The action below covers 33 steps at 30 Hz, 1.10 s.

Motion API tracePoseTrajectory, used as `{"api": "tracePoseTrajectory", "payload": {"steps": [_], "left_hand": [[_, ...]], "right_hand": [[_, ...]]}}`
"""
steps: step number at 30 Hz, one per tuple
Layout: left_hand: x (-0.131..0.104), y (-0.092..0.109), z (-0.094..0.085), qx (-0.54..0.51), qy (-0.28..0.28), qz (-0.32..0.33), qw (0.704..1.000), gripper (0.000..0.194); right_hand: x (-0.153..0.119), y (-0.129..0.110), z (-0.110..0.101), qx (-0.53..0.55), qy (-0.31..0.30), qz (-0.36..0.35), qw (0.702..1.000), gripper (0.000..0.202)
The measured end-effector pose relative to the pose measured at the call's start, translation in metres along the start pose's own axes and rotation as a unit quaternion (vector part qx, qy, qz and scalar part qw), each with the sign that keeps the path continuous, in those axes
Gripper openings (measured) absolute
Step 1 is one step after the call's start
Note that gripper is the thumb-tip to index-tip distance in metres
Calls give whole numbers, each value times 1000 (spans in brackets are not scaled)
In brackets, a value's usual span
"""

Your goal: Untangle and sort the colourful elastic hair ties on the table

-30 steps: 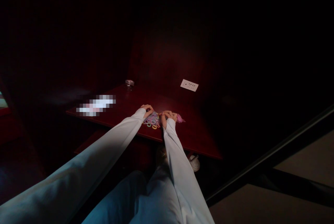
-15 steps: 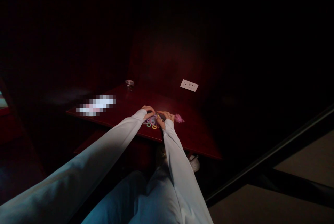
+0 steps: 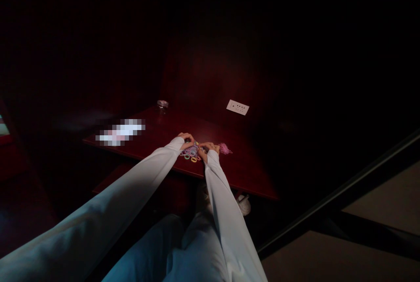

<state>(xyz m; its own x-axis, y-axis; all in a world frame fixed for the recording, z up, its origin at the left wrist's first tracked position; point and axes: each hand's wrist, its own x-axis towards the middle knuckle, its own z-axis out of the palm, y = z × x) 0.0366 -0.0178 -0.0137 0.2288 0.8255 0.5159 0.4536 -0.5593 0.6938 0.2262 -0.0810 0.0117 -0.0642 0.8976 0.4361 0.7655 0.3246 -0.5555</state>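
Observation:
A pile of small coloured bands [image 3: 192, 150], mostly purple with green and yellow ones at its front, lies on the dark red table [image 3: 164, 128]. My left hand [image 3: 187, 139] is at the pile's left side, its fingers curled inward over the bands. From the right, my right hand [image 3: 209, 148] reaches over the pile with bent fingers. Whatever the fingertips hold is too small and dark to make out. A pink bundle of thin strands [image 3: 225, 148] rests just right of my right hand.
A clear jar with a lid [image 3: 162, 106] stands at the back left of the table. A bright blurred patch [image 3: 121, 132] lies near the left edge. A white socket plate [image 3: 238, 107] is on the back wall.
The fingers of my right hand have drawn in and lowered slightly at the pile. My left hand's fingers have shifted a little; the pink bundle and jar stay in place.

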Motion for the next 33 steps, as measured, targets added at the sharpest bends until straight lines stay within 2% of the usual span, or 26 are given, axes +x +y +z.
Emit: {"api": "tracePoseTrajectory", "payload": {"steps": [5, 11, 14, 16, 19, 23, 27, 33], "left_hand": [[-3, 1, 2, 52, 22, -13, 998, 14], [-4, -3, 2, 64, -36, 16, 997, 26], [-4, -5, 6, 76, -6, 14, 997, 25], [-4, -5, 7, 79, -8, 18, 997, 28], [-5, -4, 6, 76, -31, 26, 996, 35], [-7, -2, 5, 59, -12, 34, 998, 53], [-7, -4, 6, 50, -37, 65, 996, 36], [0, -9, 6, 51, -32, 35, 998, 20]], "right_hand": [[0, 3, 0, 10, 8, -3, 1000, 14], [1, 8, 1, 26, 25, -26, 999, 13], [3, 10, 2, 32, 31, -28, 999, 14], [3, 12, 3, 34, 31, -30, 998, 14], [5, 13, 4, 41, 30, -44, 998, 12], [6, 15, 6, 48, 38, -53, 997, 13], [7, 18, 7, 52, 41, -55, 996, 17], [6, 15, 4, 67, 60, -48, 995, 19]]}}
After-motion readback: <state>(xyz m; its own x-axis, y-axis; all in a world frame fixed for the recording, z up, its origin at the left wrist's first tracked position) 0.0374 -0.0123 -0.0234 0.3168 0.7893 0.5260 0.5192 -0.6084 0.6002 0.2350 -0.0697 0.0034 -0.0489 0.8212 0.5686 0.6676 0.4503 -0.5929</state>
